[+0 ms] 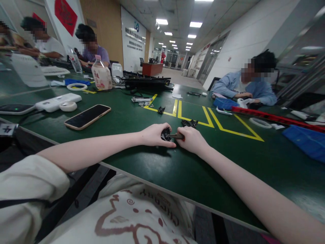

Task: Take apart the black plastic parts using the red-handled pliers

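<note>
My left hand (155,135) is closed around a small black part (166,133), thumb and fingers curved on either side of it. In my right hand (193,139), a fist wraps the handle of dark metal pliers (176,136). Their narrow tip points left and meets the black part; whether the jaws pinch it, I cannot tell. Just beyond my right hand lies a cluster of black pieces (189,123) on the green table (149,166). Another small black piece (161,109) rests farther off, inside a yellow tape outline.
To the left lie a phone (87,117), a white power strip (59,102) and a tape roll (77,87). A drink bottle (101,76) stands behind. Blue bins (306,140) and a red bar (279,118) are at right. Several people sit around the table.
</note>
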A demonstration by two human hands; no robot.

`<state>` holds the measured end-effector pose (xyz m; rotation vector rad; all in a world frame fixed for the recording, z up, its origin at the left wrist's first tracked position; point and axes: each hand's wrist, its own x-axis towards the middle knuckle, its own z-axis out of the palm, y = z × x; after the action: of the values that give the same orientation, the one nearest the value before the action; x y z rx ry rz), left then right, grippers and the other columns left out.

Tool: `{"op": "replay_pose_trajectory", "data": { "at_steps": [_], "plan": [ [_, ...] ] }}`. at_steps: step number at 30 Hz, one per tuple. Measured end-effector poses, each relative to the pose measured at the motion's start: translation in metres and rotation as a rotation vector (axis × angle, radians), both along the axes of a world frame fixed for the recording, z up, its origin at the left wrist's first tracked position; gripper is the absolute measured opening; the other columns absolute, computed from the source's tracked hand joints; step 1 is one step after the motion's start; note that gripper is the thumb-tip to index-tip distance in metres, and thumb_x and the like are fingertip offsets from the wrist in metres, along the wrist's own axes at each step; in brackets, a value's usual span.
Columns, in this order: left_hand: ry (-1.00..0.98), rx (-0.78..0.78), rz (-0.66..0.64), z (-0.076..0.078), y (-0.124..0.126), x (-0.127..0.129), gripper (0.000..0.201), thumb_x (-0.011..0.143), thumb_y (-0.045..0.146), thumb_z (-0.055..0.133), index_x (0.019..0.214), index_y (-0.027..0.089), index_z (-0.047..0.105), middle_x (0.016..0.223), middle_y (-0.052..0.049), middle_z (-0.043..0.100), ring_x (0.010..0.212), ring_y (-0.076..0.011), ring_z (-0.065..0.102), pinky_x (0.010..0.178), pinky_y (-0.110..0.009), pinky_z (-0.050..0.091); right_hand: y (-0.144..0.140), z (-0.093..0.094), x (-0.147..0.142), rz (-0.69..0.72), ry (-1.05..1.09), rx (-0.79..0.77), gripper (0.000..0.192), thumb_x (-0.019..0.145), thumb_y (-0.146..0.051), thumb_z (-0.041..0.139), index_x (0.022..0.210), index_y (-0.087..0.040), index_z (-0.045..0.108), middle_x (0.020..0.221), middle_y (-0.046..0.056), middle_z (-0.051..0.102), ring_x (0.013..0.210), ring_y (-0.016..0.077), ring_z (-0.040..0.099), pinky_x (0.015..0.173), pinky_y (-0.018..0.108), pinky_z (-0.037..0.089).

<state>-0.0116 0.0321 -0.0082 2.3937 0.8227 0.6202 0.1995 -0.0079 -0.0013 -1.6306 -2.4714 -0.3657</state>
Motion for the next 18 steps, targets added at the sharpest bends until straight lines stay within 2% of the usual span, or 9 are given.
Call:
{"op": "replay_pose_trajectory", "data": {
  "at_steps": [4, 11, 18],
  "plan": [
    [-0.054, 0.050, 0.024, -0.0028, 0.0005, 0.0009, 0.072, 0.066, 0.063, 0.078, 0.117, 0.018, 0.055, 0.107, -0.007, 0.068, 0.094, -0.0247, 0.065, 0.079, -0.033, 0.049, 0.0010, 0.0001, -0.0004, -0.008, 0.013, -0.034, 0.005, 0.082, -0.024, 0.059, 0.078, -0.020, 0.059, 0.077, 0.007, 0.066, 0.075, 0.0206, 0.059, 0.067, 0.029, 0.037],
    [0.016, 0.012, 0.026, 0.0021, -0.0030, 0.0001, 0.071, 0.069, 0.064, 0.075, 0.119, 0.017, 0.056, 0.106, -0.008, 0.069, 0.094, -0.0254, 0.065, 0.081, -0.036, 0.049, 0.0001, 0.0010, -0.0008, -0.016, 0.013, -0.048, 0.007, 0.084, -0.025, 0.061, 0.079, -0.020, 0.060, 0.079, 0.007, 0.068, 0.077, 0.0204, 0.061, 0.068, 0.028, 0.037],
    [0.052, -0.011, -0.021, 0.0029, -0.0016, -0.0013, 0.063, 0.076, 0.066, 0.069, 0.115, 0.018, 0.062, 0.101, -0.006, 0.072, 0.091, -0.0237, 0.067, 0.076, -0.032, 0.048, -0.0047, 0.0030, -0.0031, -0.025, -0.004, 0.001, 0.008, 0.085, -0.023, 0.057, 0.085, -0.017, 0.063, 0.085, 0.011, 0.069, 0.083, 0.0230, 0.061, 0.074, 0.031, 0.038]
  ]
}}
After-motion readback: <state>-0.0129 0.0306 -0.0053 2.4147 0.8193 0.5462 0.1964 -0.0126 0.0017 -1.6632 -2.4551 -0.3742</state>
